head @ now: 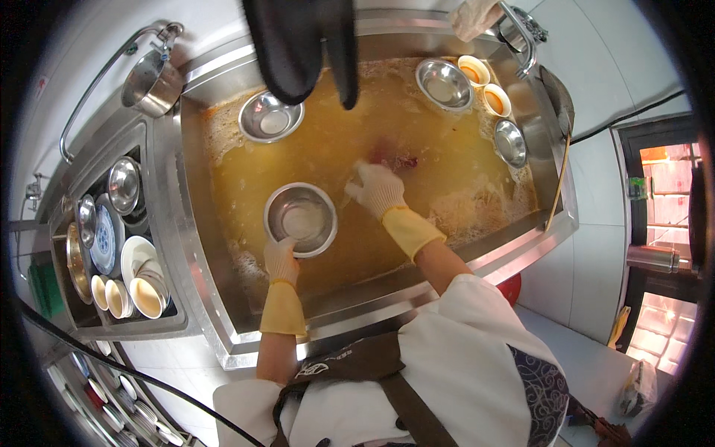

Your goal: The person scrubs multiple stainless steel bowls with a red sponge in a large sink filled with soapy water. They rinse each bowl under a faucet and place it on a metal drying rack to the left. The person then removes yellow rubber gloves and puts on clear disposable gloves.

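My left hand (281,260), in a whitish glove with a yellow cuff, grips the near rim of a round stainless steel bowl (300,219). The bowl is above or on cloudy yellow-brown water (335,139) in a large steel sink (201,246). My right hand (380,187), gloved alike, is low over the water to the right of that bowl. Its thumb and forefinger are apart, with nothing visible between them; motion blurs the fingertips. Just beyond it, a dark red thing (410,162), possibly a cloth, shows blurred and partly under water.
Steel bowls (271,117) (444,85) (510,143) and two white bowls (473,71) (496,100) lie along the sink's sides. A side basin (159,329) at left holds stacked dishes. Faucets (106,78) (522,39) stand behind. A dark blurred object (296,50) hangs close to the camera.
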Available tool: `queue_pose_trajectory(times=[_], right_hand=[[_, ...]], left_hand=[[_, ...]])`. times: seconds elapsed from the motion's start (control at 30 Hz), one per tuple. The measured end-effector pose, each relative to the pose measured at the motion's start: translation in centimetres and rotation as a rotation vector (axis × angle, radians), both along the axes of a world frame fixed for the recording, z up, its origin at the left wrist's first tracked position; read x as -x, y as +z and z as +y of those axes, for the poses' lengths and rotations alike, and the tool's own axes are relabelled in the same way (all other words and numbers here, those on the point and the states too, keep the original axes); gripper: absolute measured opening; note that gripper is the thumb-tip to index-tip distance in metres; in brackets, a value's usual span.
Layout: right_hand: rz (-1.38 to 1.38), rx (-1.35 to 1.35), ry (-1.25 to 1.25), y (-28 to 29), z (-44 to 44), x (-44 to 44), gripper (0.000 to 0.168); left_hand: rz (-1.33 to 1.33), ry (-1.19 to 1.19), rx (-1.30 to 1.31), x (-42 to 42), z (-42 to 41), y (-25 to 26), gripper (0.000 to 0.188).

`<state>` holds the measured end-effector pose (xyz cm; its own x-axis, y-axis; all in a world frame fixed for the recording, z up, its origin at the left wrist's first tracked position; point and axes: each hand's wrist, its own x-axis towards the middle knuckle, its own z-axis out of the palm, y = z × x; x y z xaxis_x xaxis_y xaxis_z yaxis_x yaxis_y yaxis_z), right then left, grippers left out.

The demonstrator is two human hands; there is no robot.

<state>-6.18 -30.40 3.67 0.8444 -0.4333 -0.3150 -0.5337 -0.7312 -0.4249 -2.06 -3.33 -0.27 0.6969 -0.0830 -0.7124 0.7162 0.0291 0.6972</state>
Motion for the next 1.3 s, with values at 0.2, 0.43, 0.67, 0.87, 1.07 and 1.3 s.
queue_pose_trajectory(times=[0.2,0.43,0.67,0.87,1.07,1.3], right_hand=[[0.259,0.274,-0.018,-0.2,-4.8,-3.8,0.079],[0.192,0.007,0.006,-10.4,-4.1,-3.9,0.028],[0.155,-0.510,0.212,0.6,0.4,-1.2,0.028],[0.090,-0.097,0.158,2.0,-1.1,1.9,0.061],[0.206,0.134,0.172,-1.8,1.6,0.3,0.073],[0.157,-0.291,0.130,-1.2,4.9,-0.9,0.040]], left_hand=[[-0.215,0.076,0.088,0.8,0.3,0.8,0.039],[-0.165,0.077,-0.116,2.0,-0.7,2.4,0.050],[-0.236,-0.201,-0.599,1.6,-1.4,0.6,0.053],[-0.135,-0.261,-0.741,1.5,-4.5,7.2,0.054],[-0.115,-0.307,-0.750,1.9,-1.8,2.1,0.051],[-0.123,-0.278,-0.705,1.9,-1.7,2.1,0.051]])
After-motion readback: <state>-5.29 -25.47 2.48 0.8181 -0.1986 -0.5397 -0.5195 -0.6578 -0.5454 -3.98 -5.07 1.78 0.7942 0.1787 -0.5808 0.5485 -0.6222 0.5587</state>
